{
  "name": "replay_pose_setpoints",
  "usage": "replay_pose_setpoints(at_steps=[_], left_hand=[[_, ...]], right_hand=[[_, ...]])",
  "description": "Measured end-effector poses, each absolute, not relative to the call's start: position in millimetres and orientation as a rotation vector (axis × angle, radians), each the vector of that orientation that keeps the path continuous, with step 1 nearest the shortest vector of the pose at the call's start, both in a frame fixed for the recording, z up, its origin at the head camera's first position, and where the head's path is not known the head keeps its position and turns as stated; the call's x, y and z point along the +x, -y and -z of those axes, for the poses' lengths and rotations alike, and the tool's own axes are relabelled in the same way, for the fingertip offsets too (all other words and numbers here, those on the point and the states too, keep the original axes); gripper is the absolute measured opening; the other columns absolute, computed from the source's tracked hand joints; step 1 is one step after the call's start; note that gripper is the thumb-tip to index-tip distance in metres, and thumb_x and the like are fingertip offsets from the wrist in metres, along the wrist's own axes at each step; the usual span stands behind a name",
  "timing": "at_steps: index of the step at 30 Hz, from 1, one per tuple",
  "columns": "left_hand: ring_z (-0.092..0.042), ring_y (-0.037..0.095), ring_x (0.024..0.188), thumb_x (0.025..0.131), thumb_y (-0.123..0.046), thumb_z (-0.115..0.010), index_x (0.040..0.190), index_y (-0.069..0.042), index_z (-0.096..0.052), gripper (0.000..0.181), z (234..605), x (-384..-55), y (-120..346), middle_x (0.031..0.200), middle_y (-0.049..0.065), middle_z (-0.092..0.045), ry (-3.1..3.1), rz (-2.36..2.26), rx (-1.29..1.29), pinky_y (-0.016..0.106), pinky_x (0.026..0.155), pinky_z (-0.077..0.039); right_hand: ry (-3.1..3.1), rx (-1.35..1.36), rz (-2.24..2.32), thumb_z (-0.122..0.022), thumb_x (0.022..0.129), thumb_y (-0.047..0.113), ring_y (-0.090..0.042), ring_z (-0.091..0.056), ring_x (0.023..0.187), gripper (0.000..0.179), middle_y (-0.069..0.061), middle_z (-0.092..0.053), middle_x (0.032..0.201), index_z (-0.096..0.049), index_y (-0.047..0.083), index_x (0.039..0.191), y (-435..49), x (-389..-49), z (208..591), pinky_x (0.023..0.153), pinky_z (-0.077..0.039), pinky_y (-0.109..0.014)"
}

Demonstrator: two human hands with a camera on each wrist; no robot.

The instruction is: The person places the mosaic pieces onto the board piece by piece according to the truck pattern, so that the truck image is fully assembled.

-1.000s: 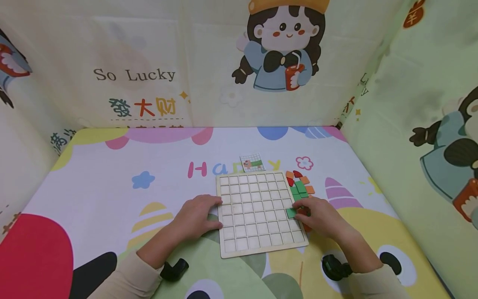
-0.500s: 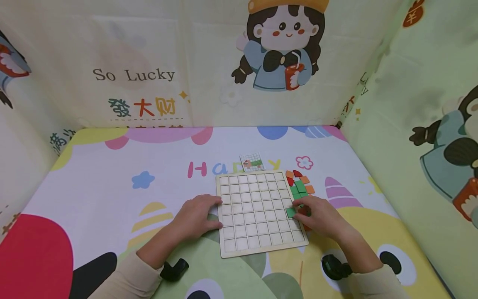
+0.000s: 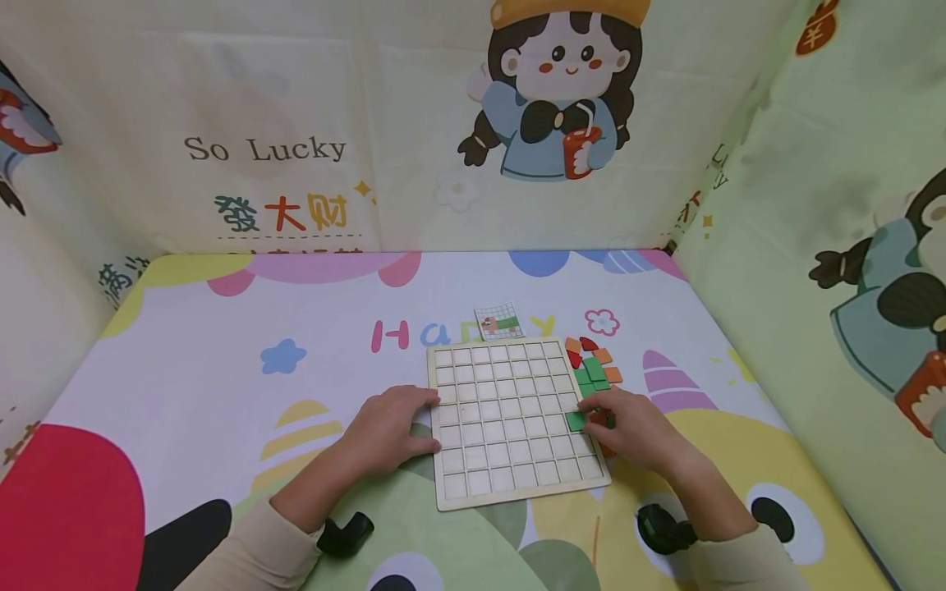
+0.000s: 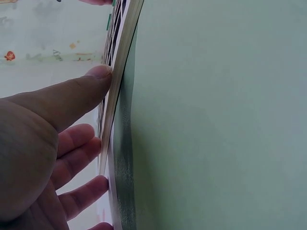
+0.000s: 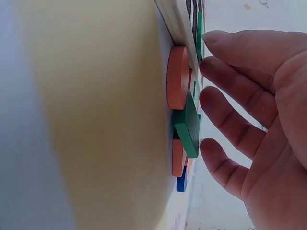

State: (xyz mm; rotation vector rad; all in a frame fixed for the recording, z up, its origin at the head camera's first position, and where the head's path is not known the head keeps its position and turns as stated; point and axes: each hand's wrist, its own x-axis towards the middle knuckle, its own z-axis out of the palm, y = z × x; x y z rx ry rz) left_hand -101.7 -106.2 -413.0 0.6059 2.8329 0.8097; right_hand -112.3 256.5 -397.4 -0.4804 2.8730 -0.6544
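Note:
A wooden grid board (image 3: 526,500) lies on the patterned cloth. My left hand (image 3: 380,431) rests at the board's left edge, thumb and fingertips touching its side, as the left wrist view also shows. On the opposite edge is my right hand (image 3: 628,427), its fingers loosely bent. A green square tile (image 3: 575,421) sits at the right side of the grid, right at my right thumb and fingertips. In the right wrist view an orange rounded piece (image 5: 178,79) and a green tile (image 5: 187,125) lie below that hand's fingers.
Loose green tiles (image 3: 594,371), orange tiles (image 3: 614,375) and red pieces (image 3: 588,344) lie along the board's right side. A small picture card (image 3: 499,321) with a gridded design lies behind the board. Printed cloth walls (image 3: 414,123) stand behind and to the sides.

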Motion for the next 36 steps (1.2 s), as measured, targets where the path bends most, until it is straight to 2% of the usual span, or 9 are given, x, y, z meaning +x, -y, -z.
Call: replay_pose_setpoints(at_steps=[16, 27, 30, 36], left_hand=[[-0.052, 0.032, 0.127, 0.081, -0.025, -0.084, 0.129, -0.007, -0.064, 0.055, 412.0, -101.7, 106.4, 0.13, 0.008, -0.062, -2.827, -0.812, 0.609, 0.052, 0.103, -0.041], [-0.052, 0.031, 0.127, 0.081, -0.026, -0.084, 0.129, -0.007, -0.064, 0.055, 413.5, -102.0, 106.8, 0.13, 0.007, -0.062, -2.829, -0.808, 0.61, 0.051, 0.103, -0.041], [-0.052, 0.031, 0.127, 0.081, -0.026, -0.083, 0.129, -0.007, -0.064, 0.054, 413.5, -101.7, 107.1, 0.131, 0.007, -0.062, -2.831, -0.812, 0.626, 0.051, 0.103, -0.041], [-0.051, 0.031, 0.128, 0.082, -0.025, -0.083, 0.129, -0.006, -0.063, 0.054, 413.1, -101.0, 106.9, 0.131, 0.007, -0.062, -2.828, -0.816, 0.625, 0.052, 0.102, -0.041]], right_hand=[[-2.866, -0.477, 0.662, -0.078, 0.087, 0.016, -0.016, -0.057, 0.085, 0.024, 0.004, -0.066, 0.098, -0.074, 0.011, 0.11, -257.5, -114.1, 395.7, 0.077, -0.052, -0.037], [-2.888, -0.43, 0.763, -0.078, 0.088, 0.018, -0.018, -0.053, 0.075, 0.029, 0.001, -0.062, 0.084, -0.07, 0.008, 0.114, -273.0, -130.8, 386.1, 0.058, -0.048, -0.029], [-2.901, -0.424, 0.78, -0.078, 0.087, 0.018, -0.019, -0.053, 0.076, 0.031, 0.0, -0.062, 0.086, -0.07, 0.006, 0.115, -276.1, -135.3, 385.8, 0.057, -0.047, -0.028], [-2.917, -0.346, 0.784, -0.075, 0.089, 0.018, -0.028, -0.055, 0.091, 0.037, -0.011, -0.065, 0.101, -0.068, 0.003, 0.122, -278.5, -144.3, 385.3, 0.065, -0.05, -0.033]])
